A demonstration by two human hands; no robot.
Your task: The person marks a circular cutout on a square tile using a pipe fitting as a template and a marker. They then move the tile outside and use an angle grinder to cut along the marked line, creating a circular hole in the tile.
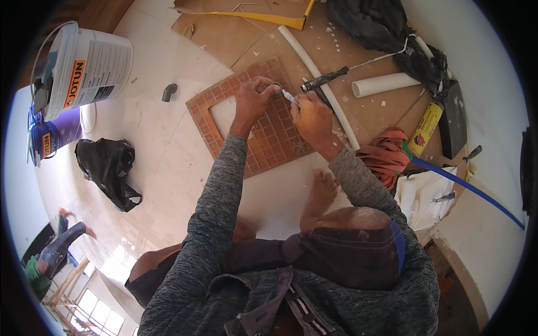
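Over a brown panel with a grid pattern and a square cut-out (263, 147), my two hands are close together. My left hand (252, 105) pinches a small dark round piece (275, 86) between its fingertips; its exact kind is too small to tell. In my right hand (315, 119) is a small white tube (289, 97), its narrow end pointing at the dark piece and touching or nearly touching it. A grey elbow pipe fitting (168, 92) lies on the floor left of the panel.
White pipes (386, 84), a dark-handled roller (325, 78) and a yellow cylinder (426, 129) lie to the right. Orange-red strips (386, 158) sit near a blue hose (471, 187). Left are a white bucket (106, 67) and a black bag (106, 168). Another person (56, 249) is lower left.
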